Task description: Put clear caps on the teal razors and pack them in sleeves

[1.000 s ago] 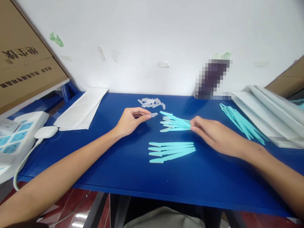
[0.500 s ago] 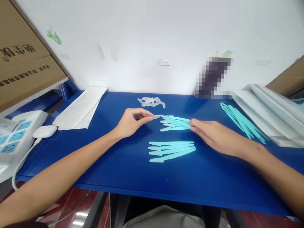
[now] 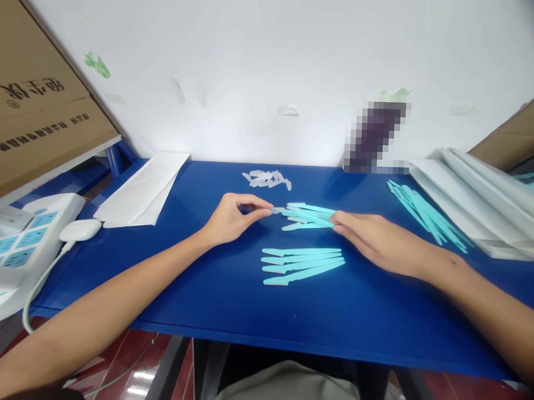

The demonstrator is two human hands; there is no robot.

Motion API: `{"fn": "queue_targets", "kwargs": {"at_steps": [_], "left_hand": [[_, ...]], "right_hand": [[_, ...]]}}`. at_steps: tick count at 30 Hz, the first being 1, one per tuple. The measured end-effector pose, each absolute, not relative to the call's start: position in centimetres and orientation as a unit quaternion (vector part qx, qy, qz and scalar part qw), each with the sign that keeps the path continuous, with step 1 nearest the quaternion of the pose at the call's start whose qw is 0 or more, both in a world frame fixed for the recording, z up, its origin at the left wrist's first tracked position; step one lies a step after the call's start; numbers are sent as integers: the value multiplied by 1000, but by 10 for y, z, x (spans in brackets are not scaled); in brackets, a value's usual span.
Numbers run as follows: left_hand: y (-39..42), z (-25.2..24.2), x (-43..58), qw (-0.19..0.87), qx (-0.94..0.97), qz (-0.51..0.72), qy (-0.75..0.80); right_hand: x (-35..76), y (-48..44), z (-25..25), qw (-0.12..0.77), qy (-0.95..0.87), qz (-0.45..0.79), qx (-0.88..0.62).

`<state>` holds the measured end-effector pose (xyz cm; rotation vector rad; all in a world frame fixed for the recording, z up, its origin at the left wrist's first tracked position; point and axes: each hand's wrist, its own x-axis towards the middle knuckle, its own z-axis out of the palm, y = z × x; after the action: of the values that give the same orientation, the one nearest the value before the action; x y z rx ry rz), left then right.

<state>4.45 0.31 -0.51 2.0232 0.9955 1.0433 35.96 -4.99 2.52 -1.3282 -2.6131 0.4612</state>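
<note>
My left hand (image 3: pixel 242 218) pinches a small translucent blade cap (image 3: pixel 277 211) between thumb and fingertips. The cap meets the tip of a teal eyebrow razor; how far it covers the blade I cannot tell. My right hand (image 3: pixel 364 232) is closed on the handle ends of several teal eyebrow razors (image 3: pixel 308 216), fanned out with their heads to the left. Nearer to me, several more teal razors (image 3: pixel 302 265) lie side by side on the blue table (image 3: pixel 202 297). Behind my hands is a small pile of translucent caps (image 3: pixel 266 178).
Another heap of teal razors (image 3: pixel 424 214) lies at the right beside plastic bags (image 3: pixel 486 196). White sheets (image 3: pixel 140 190) rest at the left. A power strip (image 3: pixel 29 244) with a white plug (image 3: pixel 79 230), a cardboard box (image 3: pixel 38 98) and a white wall (image 3: pixel 254 59) border the table.
My left hand has shifted slightly right and toward me with the cap, from the uppermost razors to one lower in the fan. My right hand stays almost still.
</note>
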Motion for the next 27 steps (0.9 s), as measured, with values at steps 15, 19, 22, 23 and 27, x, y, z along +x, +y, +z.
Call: {"fn": "queue_targets", "kwargs": {"at_steps": [15,19,22,23,27], "left_hand": [[37,-8,28,45,877,220,424],[54,0,49,20,898,172,405],[72,5,74,-33,926,113,359],[77,7,81,-52,932,92,347],[88,6,91,-111,940,43,321]], "right_hand": [[370,-38,13,102,-882,46,-457],[374,-33,10,135,-872,11,-470],[371,-38,16,154,-859,29,-488],[369,-41,19,155,-856,45,-491],[359,-54,28,147,-854,125,-482]]}}
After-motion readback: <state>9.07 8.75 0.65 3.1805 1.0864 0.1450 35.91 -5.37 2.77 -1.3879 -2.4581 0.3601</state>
